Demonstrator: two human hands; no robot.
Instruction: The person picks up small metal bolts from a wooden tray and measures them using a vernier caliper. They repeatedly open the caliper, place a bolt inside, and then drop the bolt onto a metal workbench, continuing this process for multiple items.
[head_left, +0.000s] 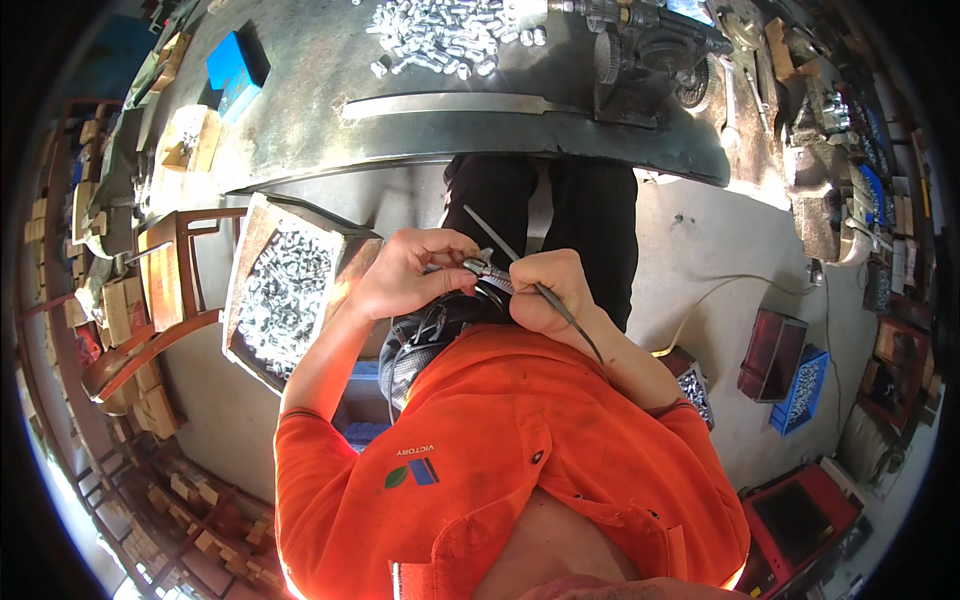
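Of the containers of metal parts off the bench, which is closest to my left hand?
The big pale-rimmed crate, just left of your left hand. The blue bin and small brown box are both over on your right, farther off.

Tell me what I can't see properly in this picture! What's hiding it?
All in the head view:
Small metal piece: partly covered by the left hand and right hand, so its whole shape is hidden.
Thin grey tool: its middle is hidden inside the right hand.
Shiny pile on the bench: cut off by the upper edge.
Box parts: too small to tell apart; top ones cover those below.
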